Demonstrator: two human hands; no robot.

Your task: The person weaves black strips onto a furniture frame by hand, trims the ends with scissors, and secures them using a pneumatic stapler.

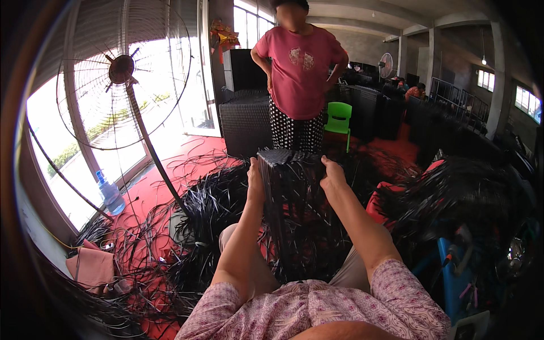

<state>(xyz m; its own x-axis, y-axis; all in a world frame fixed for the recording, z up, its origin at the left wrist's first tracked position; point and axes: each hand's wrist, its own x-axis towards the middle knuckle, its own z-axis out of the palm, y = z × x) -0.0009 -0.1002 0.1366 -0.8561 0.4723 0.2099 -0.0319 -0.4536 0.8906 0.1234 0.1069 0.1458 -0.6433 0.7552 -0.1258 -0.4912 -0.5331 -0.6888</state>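
Note:
A black piece of plastic wicker weaving (290,158) is held up in front of me, over my knees. Its top is tightly woven, and long loose strips hang from it between my legs. My left hand (255,180) is closed on the left edge, thumb upward. At the opposite edge, my right hand (332,174) also grips it, arm stretched out. Fingers on the far side are partly hidden. Dark hanging strips blur together, so the lower end of the weaving cannot be made out.
A person in a pink shirt (301,71) stands facing me. Loose black strips (212,192) cover much of the red floor (139,212). A tall fan (121,69) and water bottle (111,194) stand left. Behind are a green chair (338,118) and a wicker block (245,127).

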